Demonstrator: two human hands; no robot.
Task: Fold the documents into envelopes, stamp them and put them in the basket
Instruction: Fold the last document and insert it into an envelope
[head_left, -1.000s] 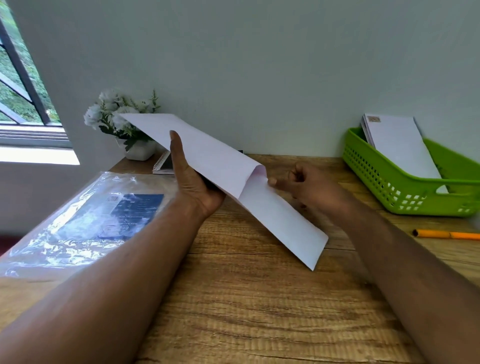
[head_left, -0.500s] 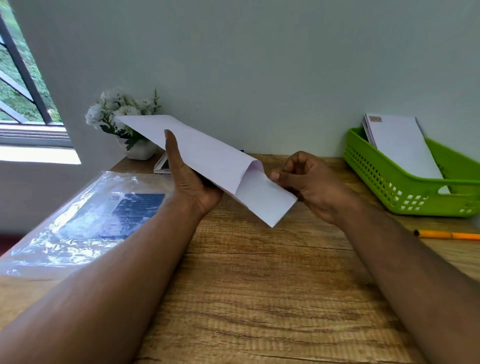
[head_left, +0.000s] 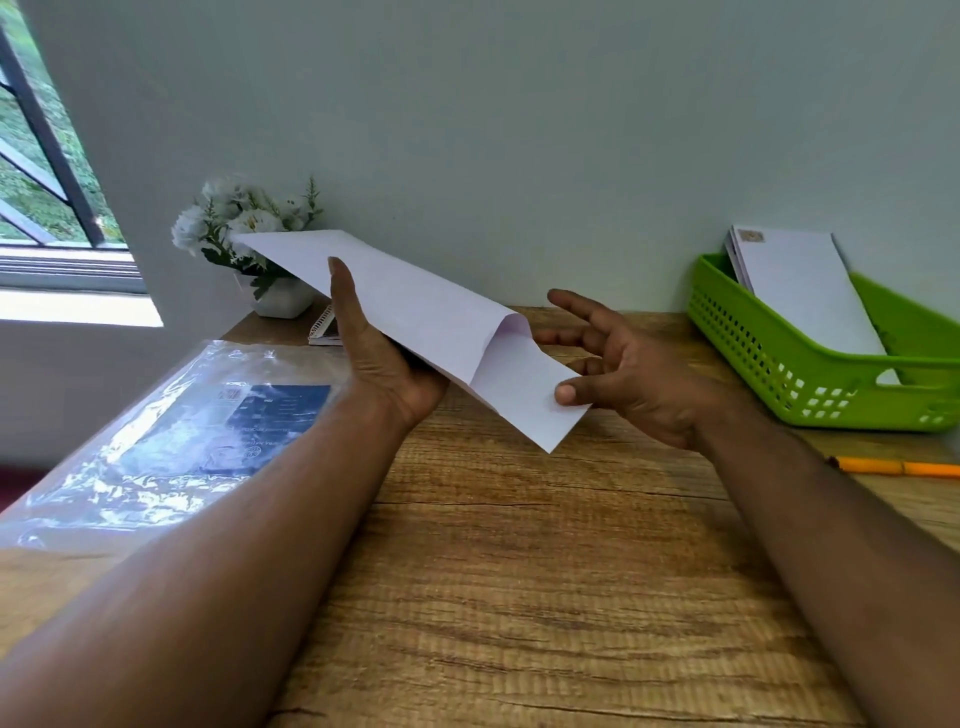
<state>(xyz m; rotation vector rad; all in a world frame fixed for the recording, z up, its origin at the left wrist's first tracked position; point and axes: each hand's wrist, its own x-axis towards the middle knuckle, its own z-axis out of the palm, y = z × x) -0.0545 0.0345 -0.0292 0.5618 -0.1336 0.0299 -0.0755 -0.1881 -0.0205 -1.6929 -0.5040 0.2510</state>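
My left hand (head_left: 384, 364) holds a long white envelope (head_left: 405, 306) from below, tilted, with its open end toward my right. A folded white document (head_left: 519, 395) sticks partway out of that open end. My right hand (head_left: 639, 379) has its thumb on top of the document's outer corner, and its fingers are spread behind the sheet. The green plastic basket (head_left: 779, 374) stands at the right against the wall. Stamped white envelopes (head_left: 800, 280) lean inside it.
A clear plastic pack (head_left: 171, 441) with a blue label lies on the wooden table at the left. A pot of white flowers (head_left: 249, 234) and a spiral notebook (head_left: 324, 327) sit at the back left. An orange pen (head_left: 898, 467) lies at the right, in front of the basket.
The document has slid deeper into the envelope, so less of it sticks out. My right hand has gone from a closed pinch to spread fingers with the thumb on the sheet's end.
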